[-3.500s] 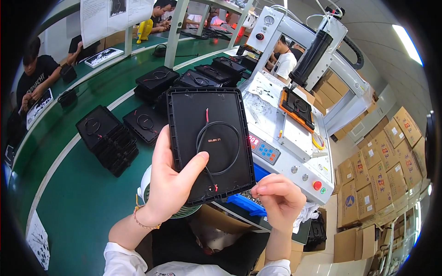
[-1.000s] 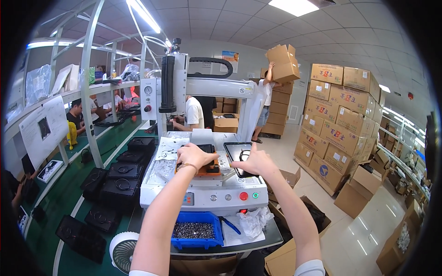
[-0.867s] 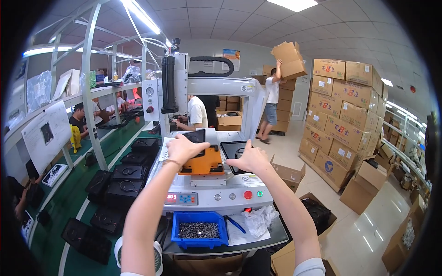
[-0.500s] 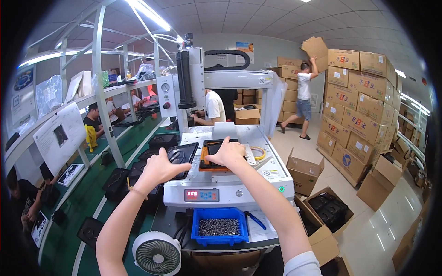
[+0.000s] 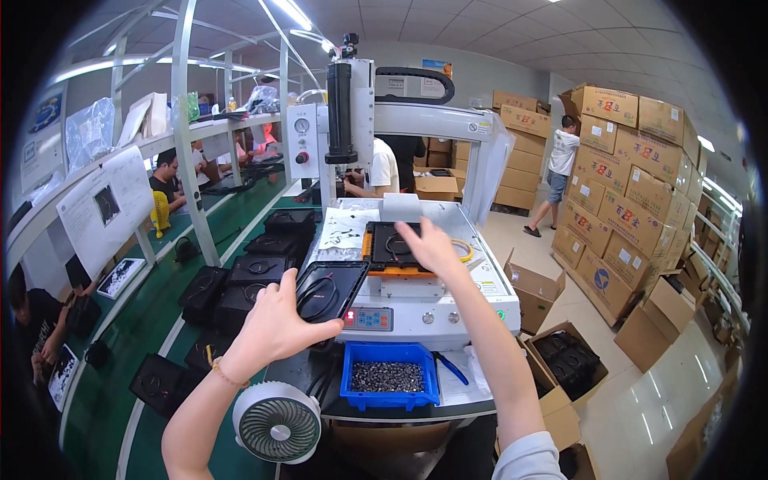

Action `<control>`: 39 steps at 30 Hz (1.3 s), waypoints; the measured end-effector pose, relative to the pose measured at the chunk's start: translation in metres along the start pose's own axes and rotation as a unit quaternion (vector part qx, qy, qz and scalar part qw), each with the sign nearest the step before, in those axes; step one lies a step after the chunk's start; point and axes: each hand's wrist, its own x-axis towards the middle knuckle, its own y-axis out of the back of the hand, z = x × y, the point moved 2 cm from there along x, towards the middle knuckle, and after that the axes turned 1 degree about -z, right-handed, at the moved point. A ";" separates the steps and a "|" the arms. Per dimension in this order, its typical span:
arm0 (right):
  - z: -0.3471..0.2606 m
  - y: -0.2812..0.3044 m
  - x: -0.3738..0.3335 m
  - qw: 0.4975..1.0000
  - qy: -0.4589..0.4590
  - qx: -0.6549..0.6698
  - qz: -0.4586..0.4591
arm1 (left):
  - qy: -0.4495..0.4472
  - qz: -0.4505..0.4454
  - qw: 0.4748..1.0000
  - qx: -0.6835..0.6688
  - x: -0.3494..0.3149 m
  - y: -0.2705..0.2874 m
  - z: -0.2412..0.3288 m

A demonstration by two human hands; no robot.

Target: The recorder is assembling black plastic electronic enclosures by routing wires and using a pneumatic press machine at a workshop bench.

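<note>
My left hand (image 5: 276,324) grips a black rectangular plastic housing (image 5: 340,280) by its near left side, thumb along the lower edge. The housing is tilted toward me, with a thin dark cable coiled inside. Just right of it, a second black housing (image 5: 386,240) lies in an orange fixture (image 5: 392,270) on the white machine's bed. My right hand (image 5: 438,252) is over that housing's right end, thumb and forefinger apart; its other fingertips are hidden. The white benchtop machine (image 5: 424,320) has a gantry and a black vertical cylinder (image 5: 340,112) above the bed.
In front of the machine sit a blue bin (image 5: 390,352) of small dark parts, blue-handled pliers (image 5: 452,368) and a white fan (image 5: 278,422). Several black housings (image 5: 256,268) line the green conveyor (image 5: 192,328) at left. Cartons (image 5: 608,200) are stacked at right; co-workers are beyond.
My left hand has brought its housing nearer and lower, off the fixture's left side. My right hand has shifted right, uncovering more of the fixture. A person behind has moved to the carton stack.
</note>
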 end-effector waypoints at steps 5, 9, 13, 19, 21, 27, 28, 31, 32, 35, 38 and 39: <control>0.048 0.074 -0.107 0.977 0.131 -0.047 0.161 | -0.017 -0.002 0.999 -0.028 -0.029 0.001 -0.002; 0.089 0.086 -0.175 0.976 0.093 -0.100 0.172 | -0.037 0.010 0.998 -0.052 -0.051 0.004 0.007; 0.110 0.084 -0.205 0.967 0.129 -0.106 0.194 | -0.082 -0.007 0.994 -0.072 -0.052 -0.009 0.026; 0.101 0.083 -0.202 0.976 0.141 -0.090 0.138 | -0.141 -0.024 0.987 -0.069 -0.064 -0.022 0.042; 0.097 0.085 -0.200 0.973 0.147 -0.108 0.144 | -0.161 -0.029 0.984 -0.066 -0.072 -0.023 0.044; 0.069 0.066 -0.216 0.980 0.056 0.190 0.023 | -0.197 -0.018 0.978 -0.066 -0.092 -0.030 0.059; 0.055 0.064 -0.221 0.923 0.011 0.378 -0.067 | -0.194 -0.026 0.979 -0.063 -0.093 -0.036 0.062; 0.029 0.054 -0.240 0.731 -0.078 0.639 -0.225 | -0.201 -0.043 0.977 -0.056 -0.103 -0.050 0.069; 0.021 0.051 -0.240 0.705 -0.071 0.659 -0.253 | -0.200 -0.045 0.978 -0.046 -0.105 -0.055 0.069; 0.019 0.039 -0.247 0.680 -0.122 0.675 -0.258 | -0.184 -0.060 0.981 -0.027 -0.109 -0.070 0.062; 0.023 0.033 -0.258 0.645 -0.179 0.693 -0.269 | -0.188 -0.063 0.978 -0.070 -0.110 -0.081 0.051; 0.026 0.033 -0.262 0.626 -0.203 0.701 -0.275 | -0.173 -0.092 0.974 -0.110 -0.112 -0.082 0.047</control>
